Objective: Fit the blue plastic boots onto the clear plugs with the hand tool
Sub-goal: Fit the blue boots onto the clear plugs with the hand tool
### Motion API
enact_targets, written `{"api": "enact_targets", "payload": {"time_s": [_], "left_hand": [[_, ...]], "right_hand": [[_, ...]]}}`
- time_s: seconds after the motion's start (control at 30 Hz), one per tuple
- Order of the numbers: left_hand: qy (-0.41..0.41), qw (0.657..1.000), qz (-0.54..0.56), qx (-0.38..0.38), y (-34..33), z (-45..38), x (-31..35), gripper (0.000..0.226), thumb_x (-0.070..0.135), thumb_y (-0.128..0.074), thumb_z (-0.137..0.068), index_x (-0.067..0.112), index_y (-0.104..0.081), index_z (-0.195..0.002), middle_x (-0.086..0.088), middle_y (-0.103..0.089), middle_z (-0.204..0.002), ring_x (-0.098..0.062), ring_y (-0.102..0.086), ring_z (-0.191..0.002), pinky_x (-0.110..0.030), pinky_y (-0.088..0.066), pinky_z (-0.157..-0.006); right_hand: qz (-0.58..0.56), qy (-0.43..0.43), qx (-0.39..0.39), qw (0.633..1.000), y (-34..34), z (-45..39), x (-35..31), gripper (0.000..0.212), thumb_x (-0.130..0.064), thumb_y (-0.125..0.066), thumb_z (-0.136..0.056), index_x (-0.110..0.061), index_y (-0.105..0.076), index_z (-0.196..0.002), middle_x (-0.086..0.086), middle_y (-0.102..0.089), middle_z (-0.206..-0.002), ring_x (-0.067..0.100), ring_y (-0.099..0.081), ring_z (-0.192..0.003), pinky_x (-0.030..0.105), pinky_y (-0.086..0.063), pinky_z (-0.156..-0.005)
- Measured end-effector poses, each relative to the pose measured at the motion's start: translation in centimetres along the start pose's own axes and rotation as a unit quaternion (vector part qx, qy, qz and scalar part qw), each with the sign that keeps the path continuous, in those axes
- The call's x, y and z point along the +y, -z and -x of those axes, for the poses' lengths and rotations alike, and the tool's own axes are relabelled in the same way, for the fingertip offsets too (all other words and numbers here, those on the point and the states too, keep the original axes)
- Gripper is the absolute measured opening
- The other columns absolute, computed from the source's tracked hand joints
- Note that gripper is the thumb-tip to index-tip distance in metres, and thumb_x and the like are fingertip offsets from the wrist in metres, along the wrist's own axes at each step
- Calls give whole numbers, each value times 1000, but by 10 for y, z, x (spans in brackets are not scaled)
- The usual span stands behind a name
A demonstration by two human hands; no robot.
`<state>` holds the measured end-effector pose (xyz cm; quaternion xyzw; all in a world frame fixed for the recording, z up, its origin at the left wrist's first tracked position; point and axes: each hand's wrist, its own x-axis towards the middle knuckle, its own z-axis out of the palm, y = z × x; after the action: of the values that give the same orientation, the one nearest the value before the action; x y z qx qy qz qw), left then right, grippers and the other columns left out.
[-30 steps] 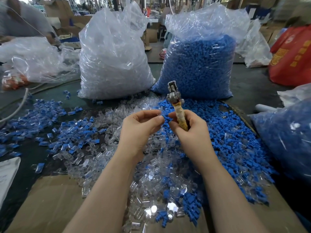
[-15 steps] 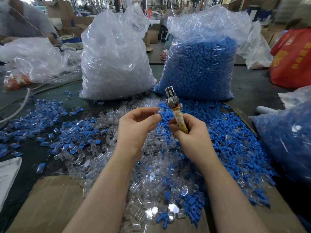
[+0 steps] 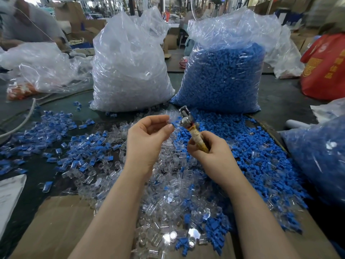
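Mid-fitting: the left hand (image 3: 147, 135) pinches what looks like a clear plug with blue boot (image 3: 172, 122) just beside the metal-tipped hand tool (image 3: 192, 128) gripped by the right hand (image 3: 209, 152), which must next press them together.

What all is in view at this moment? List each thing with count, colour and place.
Bag of clear plugs: one, clear, far centre-left.
Bag of blue boots: one, clear plastic, blue fill, far centre-right.
Loose clear plugs: many, clear, heaped under the arms.
Loose blue boots: many, blue, spread at right.
Fitted pieces: many, blue and clear, scattered left.
Red bag: one, far right.
Cardboard: brown, near edge.
Hand tool: one, metal head, yellowish handle, in the right grip.
Left hand: pinches a small blue and clear piece.
Right hand: grips the tool handle.
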<state>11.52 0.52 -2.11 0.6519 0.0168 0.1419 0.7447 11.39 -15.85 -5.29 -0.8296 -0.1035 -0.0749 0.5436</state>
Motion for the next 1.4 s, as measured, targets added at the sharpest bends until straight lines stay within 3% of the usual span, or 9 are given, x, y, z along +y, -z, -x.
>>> {"api": "enact_targets", "payload": {"time_s": [0.13,0.27,0.43,0.83,1.0,1.1,1.23,1.3,1.4], "left_hand": [[-22,997,-72,-13,-6,4,-1,18,2,-78,-78,15,-77,-89,3,-76,-80,-4,-69,-74,-18,-56,-74],[-42,994,-102,-27,-16,9,-1,20,-2,-78,-77,17,-76,-82,5,-76,-82,-4,-70,-75,-17,-56,-74],[-49,992,-111,-42,-19,11,-1,23,-5,-76,-77,18,-75,-80,8,-75,-80,-4,-71,-75,-14,-55,-72],[-54,992,-108,-41,-17,9,-5,23,-4,-78,-76,19,-76,-80,6,-76,-79,-6,-72,-77,-16,-56,-72],[-52,993,-100,-34,-16,8,-7,21,-2,-78,-77,19,-76,-80,5,-76,-79,-4,-71,-76,-17,-56,-73],[-23,998,-44,-23,-11,4,-7,18,0,-76,-80,17,-75,-86,-1,-76,-83,-14,-72,-82,-24,-58,-77],[16,998,67,2,0,-2,-4,17,0,-72,-84,12,-67,-93,-5,-76,-84,-16,-73,-83,-20,-55,-71],[10,996,83,8,3,-3,-3,18,0,-71,-84,12,-64,-95,-5,-75,-84,-14,-73,-81,-21,-56,-70],[-6,997,78,7,4,-4,-3,19,-1,-71,-84,12,-63,-97,-2,-73,-81,-12,-71,-78,-21,-55,-71]], "right_hand": [[-39,16,53,998,-4,0,-4,22,-26,-66,-92,-9,-57,-81,-13,-44,-52,3,-33,-46,17,-30,-45],[-61,37,80,994,-7,1,-9,23,-23,-66,-93,-22,-54,-73,-18,-47,-50,2,-35,-45,14,-28,-44],[-49,36,91,994,-6,0,-8,14,-22,-67,-93,-17,-60,-81,-19,-50,-52,2,-37,-46,15,-29,-46],[-52,27,96,994,-9,0,-7,14,-23,-67,-93,-16,-61,-81,-17,-49,-50,3,-38,-46,17,-31,-45],[-76,14,83,994,-10,-1,-7,16,-24,-67,-93,-13,-61,-82,-14,-45,-51,3,-35,-47,17,-32,-45],[-93,10,57,994,-3,-1,-7,12,-23,-68,-92,-15,-62,-86,-9,-48,-58,7,-41,-54,18,-38,-50],[-13,-6,4,1000,4,0,-3,16,-27,-69,-88,-16,-59,-91,7,-60,-76,17,-52,-64,36,-46,-62],[25,-11,-21,999,3,1,-2,15,-27,-69,-88,-21,-56,-88,2,-59,-76,19,-52,-64,41,-46,-63],[64,-12,-51,997,1,1,-1,19,-30,-69,-87,-27,-51,-83,-9,-51,-70,14,-46,-61,38,-42,-61]]}}
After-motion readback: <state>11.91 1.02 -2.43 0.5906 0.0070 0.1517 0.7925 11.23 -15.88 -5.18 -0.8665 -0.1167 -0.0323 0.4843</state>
